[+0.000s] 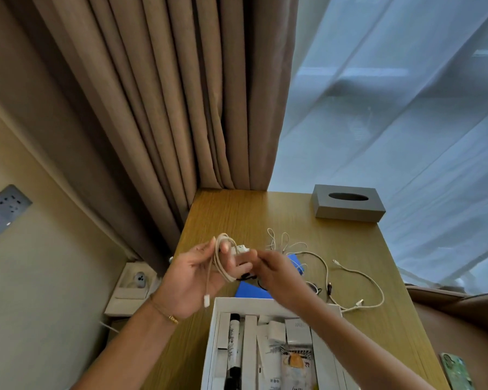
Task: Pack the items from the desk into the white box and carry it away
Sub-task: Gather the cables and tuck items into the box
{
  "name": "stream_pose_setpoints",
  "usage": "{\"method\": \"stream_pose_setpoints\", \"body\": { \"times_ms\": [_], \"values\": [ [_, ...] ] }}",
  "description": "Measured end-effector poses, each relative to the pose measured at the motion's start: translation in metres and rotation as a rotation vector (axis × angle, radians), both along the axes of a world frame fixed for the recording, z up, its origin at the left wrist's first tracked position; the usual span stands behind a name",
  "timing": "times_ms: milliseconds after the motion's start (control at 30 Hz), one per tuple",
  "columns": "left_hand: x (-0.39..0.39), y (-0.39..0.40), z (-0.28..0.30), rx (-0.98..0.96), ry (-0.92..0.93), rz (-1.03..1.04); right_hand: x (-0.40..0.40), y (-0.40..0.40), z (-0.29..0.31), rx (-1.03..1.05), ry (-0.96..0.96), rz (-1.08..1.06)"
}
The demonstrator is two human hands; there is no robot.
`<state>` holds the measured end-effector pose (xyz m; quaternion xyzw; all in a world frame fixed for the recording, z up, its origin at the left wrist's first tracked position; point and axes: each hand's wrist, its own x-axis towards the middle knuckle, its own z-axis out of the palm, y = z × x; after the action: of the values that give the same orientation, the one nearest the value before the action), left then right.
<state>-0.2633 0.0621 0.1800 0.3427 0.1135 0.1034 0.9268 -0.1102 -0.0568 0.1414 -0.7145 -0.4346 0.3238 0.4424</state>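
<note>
the desk (pixel 231 215) is wood-grain with a soft sheen. the white box (pixel 210 342) looks like matt card. the cable (pixel 223 257) looped in the left hand (pixel 192 280) seems cream braided cloth. the tissue box (pixel 348 204) is matt grey; the curtain (pixel 164 94) heavy brown cloth.

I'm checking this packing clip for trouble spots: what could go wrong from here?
1. The beige cable is only loosely looped round the left hand; its plug end dangles and the coil may unravel when dropped into the white box.
2. The white cables on the desk lie tangled, so lifting one may drag others.
3. The box already looks crowded.
</note>
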Motion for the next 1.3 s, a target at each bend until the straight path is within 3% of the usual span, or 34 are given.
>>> {"method": "stream_pose_setpoints", "body": {
  "times_ms": [100,233,300,400,467,567,700,800,933,1133,1233,1300],
  "values": [
    [0.004,0.001,0.0,-0.073,0.005,0.171,-0.019,-0.013,-0.018,-0.064,-0.114,-0.001],
    [0.004,0.0,-0.008,-0.086,0.037,0.271,-0.04,-0.03,-0.018,-0.224,-0.294,0.208],
    [0.005,-0.004,-0.015,0.168,0.157,0.286,-0.048,-0.035,-0.012,-0.272,-0.35,0.329],
    [0.004,-0.019,-0.021,0.744,0.439,0.17,-0.036,-0.033,0.011,-0.244,-0.368,0.373],
    [0.0,-0.028,-0.023,0.875,0.478,-0.023,-0.018,-0.028,0.026,-0.203,-0.41,0.337],
    [-0.007,-0.029,-0.027,0.779,0.421,-0.218,0.009,-0.023,0.034,-0.168,-0.416,0.28],
    [-0.008,-0.03,-0.03,0.403,0.227,-0.301,0.014,-0.022,0.016,-0.042,-0.166,0.193],
    [-0.006,-0.032,-0.038,0.239,0.199,-0.222,0.001,-0.025,-0.005,0.007,-0.059,0.14],
    [-0.004,-0.039,-0.051,0.114,0.259,-0.06,-0.013,-0.03,-0.027,-0.015,-0.082,0.074],
    [0.008,-0.054,-0.062,0.23,0.431,0.198,-0.022,-0.035,-0.039,0.003,-0.167,-0.004],
    [0.012,-0.058,-0.067,0.48,0.551,0.32,-0.024,-0.036,-0.048,-0.041,-0.27,0.012],
    [0.014,-0.063,-0.068,0.554,0.542,0.352,-0.025,-0.036,-0.052,-0.041,-0.222,-0.011]
  ]
}}
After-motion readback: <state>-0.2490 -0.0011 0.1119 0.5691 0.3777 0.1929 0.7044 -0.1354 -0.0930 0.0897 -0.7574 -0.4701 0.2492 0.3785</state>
